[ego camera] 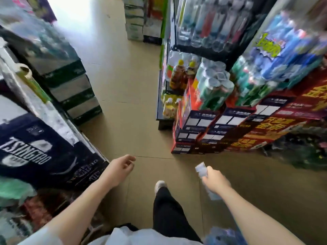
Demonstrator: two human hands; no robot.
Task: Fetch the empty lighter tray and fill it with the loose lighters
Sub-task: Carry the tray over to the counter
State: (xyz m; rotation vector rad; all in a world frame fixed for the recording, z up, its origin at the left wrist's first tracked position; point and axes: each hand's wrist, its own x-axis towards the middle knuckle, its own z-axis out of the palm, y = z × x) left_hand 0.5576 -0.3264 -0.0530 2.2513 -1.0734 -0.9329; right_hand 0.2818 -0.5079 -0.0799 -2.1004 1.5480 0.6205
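The right hand (215, 179) is closed around a pale, translucent flat piece, probably the lighter tray (203, 172), though motion blur hides its detail; one end sticks out past the knuckles toward the far side, the other hangs below the wrist. The left hand (120, 167) holds nothing, fingers loosely curled and half open over the tan floor (123, 85). Both hang in the aisle, between dark beer cartons (40, 154) at left and red boxes (230, 128) stacked at right.
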